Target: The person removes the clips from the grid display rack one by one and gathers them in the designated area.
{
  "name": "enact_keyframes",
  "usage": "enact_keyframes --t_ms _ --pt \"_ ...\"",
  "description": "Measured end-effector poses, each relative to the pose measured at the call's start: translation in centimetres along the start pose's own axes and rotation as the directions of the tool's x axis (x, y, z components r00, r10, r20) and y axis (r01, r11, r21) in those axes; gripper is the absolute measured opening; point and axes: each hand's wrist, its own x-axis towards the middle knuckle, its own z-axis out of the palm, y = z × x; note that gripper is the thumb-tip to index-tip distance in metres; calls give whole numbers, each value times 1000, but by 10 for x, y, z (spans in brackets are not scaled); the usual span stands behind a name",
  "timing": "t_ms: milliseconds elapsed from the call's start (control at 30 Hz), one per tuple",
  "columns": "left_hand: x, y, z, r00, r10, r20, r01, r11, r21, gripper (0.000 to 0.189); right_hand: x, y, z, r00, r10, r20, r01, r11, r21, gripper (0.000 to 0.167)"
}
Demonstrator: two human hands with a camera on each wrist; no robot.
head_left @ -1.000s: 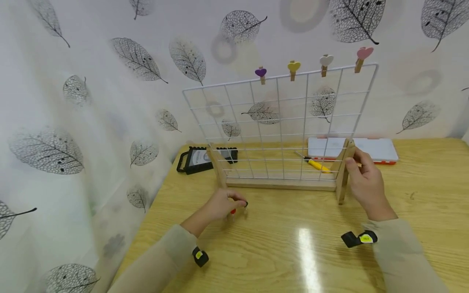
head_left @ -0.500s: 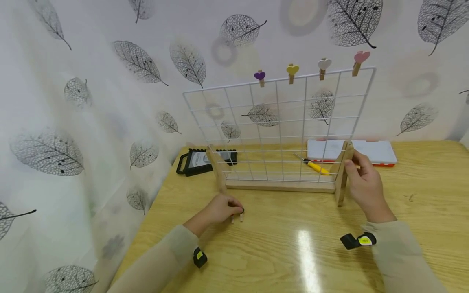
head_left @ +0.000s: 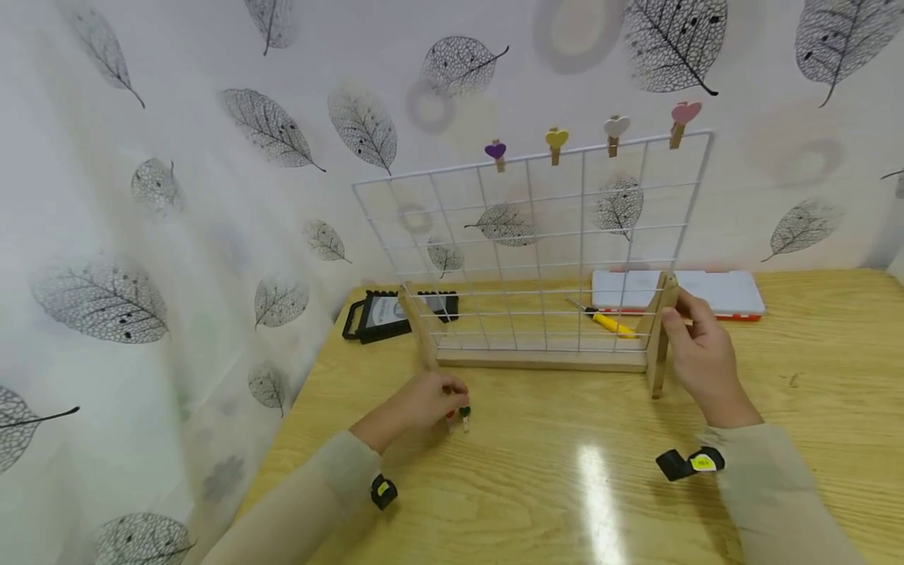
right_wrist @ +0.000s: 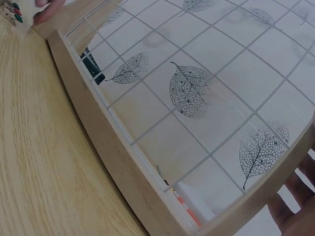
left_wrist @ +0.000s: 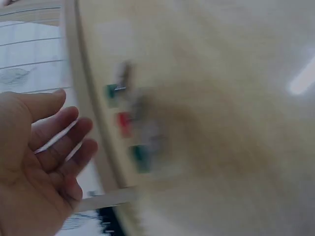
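Note:
My left hand [head_left: 424,399] hovers beside several small heart clothespins, its fingers loosely bent with nothing between them. In the left wrist view the blurred clothespins lie in a row: a green one [left_wrist: 140,158], a red one [left_wrist: 123,124] and another green one [left_wrist: 112,92]. My right hand [head_left: 704,353] grips the right wooden upright [head_left: 658,337] of a white wire grid rack [head_left: 540,235], thumb in front and fingers behind. Along the rack's top wire sit purple [head_left: 496,151], yellow [head_left: 556,140], white [head_left: 616,127] and pink [head_left: 685,114] heart clothespins.
Behind the rack lie a black case [head_left: 384,314], a yellow-handled screwdriver [head_left: 613,323] and a white and red box [head_left: 720,292]. A leaf-patterned curtain [head_left: 205,259] borders the wooden table [head_left: 523,471] at the left and back.
My left hand has come down slightly toward the table, and its fingers have drawn back from a green clothespin, whose heart now shows. The right hand keeps its grip on the upright.

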Motion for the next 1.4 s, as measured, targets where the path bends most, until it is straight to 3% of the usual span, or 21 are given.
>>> enact_keyframes --t_ms 67,133,200,233,267,300,367,433,467,500,567,633,700,767,900,1033,1200,1267,1400 --pt "-2 17 -17 997 66 -35 -65 997 35 28 0 0 0 1000 1 3 -1 1000 -2 45" --pt "-3 39 -39 978 178 -109 -171 983 72 28 0 0 0 1000 -6 -2 6 1000 5 45" --pt "-6 65 -63 940 279 -198 -263 959 102 27 0 0 -1 1000 -17 -3 17 1000 8 45" --pt "-8 77 -76 908 339 -248 -319 940 119 26 0 0 -1 1000 -20 -3 20 1000 10 45" --pt "-9 88 -88 862 408 -302 -379 913 152 25 0 0 -1 1000 -22 -1 22 1000 12 45" --pt "-9 98 -99 801 484 -354 -447 875 184 22 0 0 -1 1000 -22 2 22 1000 13 45" --pt "-7 119 -120 652 619 -439 -565 782 263 19 0 0 -1 1000 -18 11 18 1000 6 46" --pt "-1 136 -139 486 716 -500 -649 680 342 16 0 0 -2 1000 -9 13 9 1000 -2 46" --pt "1 144 -146 422 741 -522 -674 642 366 16 0 0 -2 1000 -5 14 6 1000 -5 47" --pt "4 152 -153 372 755 -540 -693 613 379 16 1 0 -2 1000 -4 12 4 1000 -9 47" --pt "8 165 -162 320 753 -575 -706 594 385 17 2 0 -4 1000 -3 7 3 1000 -19 47" --pt "12 174 -167 318 731 -603 -704 609 366 19 3 2 -5 1000 -3 14 3 1000 -21 47" --pt "17 181 -169 335 713 -616 -683 634 363 23 2 2 -6 1000 -4 22 5 1000 -25 47" --pt "21 188 -170 377 687 -621 -651 673 350 28 2 4 -6 999 -5 34 6 1000 -22 47" --pt "25 201 -174 480 630 -610 -575 752 323 34 2 5 -2 999 -8 38 8 1000 -7 46" --pt "27 211 -173 557 563 -610 -524 808 267 35 1 6 -2 999 -9 32 9 1000 16 46" --pt "28 216 -173 585 515 -626 -504 836 216 30 2 4 -2 999 -29 23 28 999 29 45" --pt "28 216 -172 583 511 -632 -509 836 206 29 1 3 -2 999 -35 17 35 999 26 45" --pt "27 218 -172 624 449 -640 -478 867 142 26 0 2 -2 999 -35 23 34 999 21 45"
